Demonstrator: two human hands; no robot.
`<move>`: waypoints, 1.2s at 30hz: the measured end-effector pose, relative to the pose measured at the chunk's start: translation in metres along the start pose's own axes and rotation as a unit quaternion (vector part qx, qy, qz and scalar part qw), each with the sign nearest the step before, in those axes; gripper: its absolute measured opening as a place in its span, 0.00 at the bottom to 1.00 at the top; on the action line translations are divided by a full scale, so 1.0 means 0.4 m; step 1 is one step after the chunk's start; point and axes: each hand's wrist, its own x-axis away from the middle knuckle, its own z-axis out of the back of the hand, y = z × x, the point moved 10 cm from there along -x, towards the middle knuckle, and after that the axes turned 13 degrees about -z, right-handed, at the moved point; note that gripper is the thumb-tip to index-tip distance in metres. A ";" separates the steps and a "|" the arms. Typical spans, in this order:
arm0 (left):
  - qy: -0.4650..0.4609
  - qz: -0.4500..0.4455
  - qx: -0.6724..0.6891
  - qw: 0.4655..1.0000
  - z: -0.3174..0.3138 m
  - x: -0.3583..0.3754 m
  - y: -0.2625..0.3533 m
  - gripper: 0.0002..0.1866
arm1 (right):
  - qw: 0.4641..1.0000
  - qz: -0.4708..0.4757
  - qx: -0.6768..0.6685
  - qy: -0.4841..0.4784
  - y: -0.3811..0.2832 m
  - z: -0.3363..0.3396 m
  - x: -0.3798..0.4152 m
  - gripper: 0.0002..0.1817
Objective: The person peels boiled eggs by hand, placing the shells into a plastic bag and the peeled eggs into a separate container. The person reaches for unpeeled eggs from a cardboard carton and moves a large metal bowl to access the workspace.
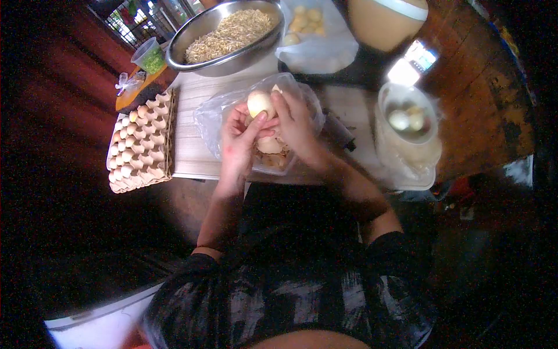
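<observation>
A pale, smooth egg [259, 103] is held up over the table in front of me. The fingers and thumb of my left hand [239, 132] curl around it from the left and below. Against its right side press the fingers of my right hand [293, 119], and a small pale flake shows by the fingertips. Beneath both hands lies a clear plastic bag [210, 119], its mouth spread wide. Pale and brownish broken shell pieces [273, 152] lie inside it, partly hidden by my hands.
At left stands a cardboard egg tray [154, 136] partly filled with eggs. Behind are a steel basin [174, 49] of sprouts, a green-filled plastic cup [152, 57] and a bag of round yellowish items [305, 26]. At right, a white bowl [386, 107] holds peeled eggs beside a lit phone [421, 55].
</observation>
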 end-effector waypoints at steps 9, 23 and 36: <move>-0.031 0.020 -0.011 0.999 0.013 0.002 -0.006 0.18 | 0.998 0.018 0.064 -0.007 -0.015 -0.008 0.002 0.14; -0.057 0.049 -0.072 0.995 0.065 0.001 -0.022 0.21 | 0.998 0.025 0.060 -0.010 -0.018 -0.014 0.009 0.11; -0.035 -0.018 -0.044 0.998 0.066 -0.009 0.052 0.18 | 0.993 0.080 0.082 -0.043 -0.046 -0.018 0.005 0.12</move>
